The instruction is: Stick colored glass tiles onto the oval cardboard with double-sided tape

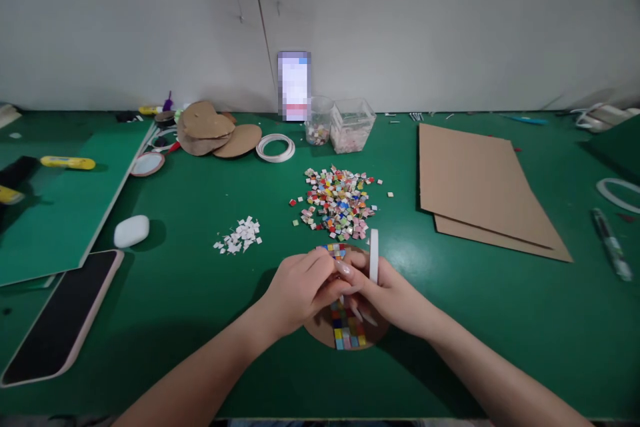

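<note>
A round cardboard disc lies in front of me, with rows of coloured mosaic tiles down its middle. Over it, my right hand is closed on a roll of white tape, which stands on edge between thumb and fingers. My left hand is closed in a pinch against the right thumb; whatever its fingertips hold is hidden. Just beyond both hands sits a loose pile of small square tiles. White paper scraps form a smaller heap to the left.
Behind the pile stand a clear cup and a clear box near another tape roll. Cardboard sheets lie right, a marker farther out. Leftward are a phone, a white case and a green board.
</note>
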A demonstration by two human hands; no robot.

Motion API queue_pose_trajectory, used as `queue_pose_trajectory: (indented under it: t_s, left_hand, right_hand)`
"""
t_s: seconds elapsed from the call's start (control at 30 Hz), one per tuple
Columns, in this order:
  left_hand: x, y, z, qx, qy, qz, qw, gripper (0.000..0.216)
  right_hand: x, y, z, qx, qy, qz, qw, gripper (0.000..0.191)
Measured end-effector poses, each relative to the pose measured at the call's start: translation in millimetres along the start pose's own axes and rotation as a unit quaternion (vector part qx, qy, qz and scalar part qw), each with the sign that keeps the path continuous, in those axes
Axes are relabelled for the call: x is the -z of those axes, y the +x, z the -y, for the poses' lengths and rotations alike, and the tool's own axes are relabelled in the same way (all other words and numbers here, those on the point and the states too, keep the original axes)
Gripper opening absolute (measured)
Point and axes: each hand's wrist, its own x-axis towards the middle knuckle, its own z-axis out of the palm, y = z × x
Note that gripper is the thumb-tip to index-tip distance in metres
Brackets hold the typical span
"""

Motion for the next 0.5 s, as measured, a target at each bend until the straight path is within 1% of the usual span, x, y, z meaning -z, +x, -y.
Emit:
queue_pose_trajectory:
  t_s: [0.1, 0.23, 0.37, 0.5]
  left_hand:
    - [1.5, 0.5, -1.2, 0.003, 0.003, -0.014, 1.000, 0.038]
    - [2.5, 1.3, -1.1, -0.004, -0.027, -0.008, 1.000, 0.037]
    - [0.8, 0.5, -0.5, 0.014, -0.047, 0.009, 0.999, 0.033]
    - [-1.4, -1.6, -2.7, 0.049, -0.090, 0.017, 0.995, 0.032]
  right_hand:
    - [-1.0, -0.6, 1.3, -0.015, 0.012, 0.018, 1.000, 0.031]
    - [-3.1, -1.2, -0.8, -0.037, 0.059, 0.023, 0.997, 0.033]
    - [-5.1, -1.3, -5.0, -0.017, 0.059, -0.002, 0.998, 0.032]
    - [-5.5, -1.9, -6.5, -0.009, 0.034, -0.006, 0.999, 0.032]
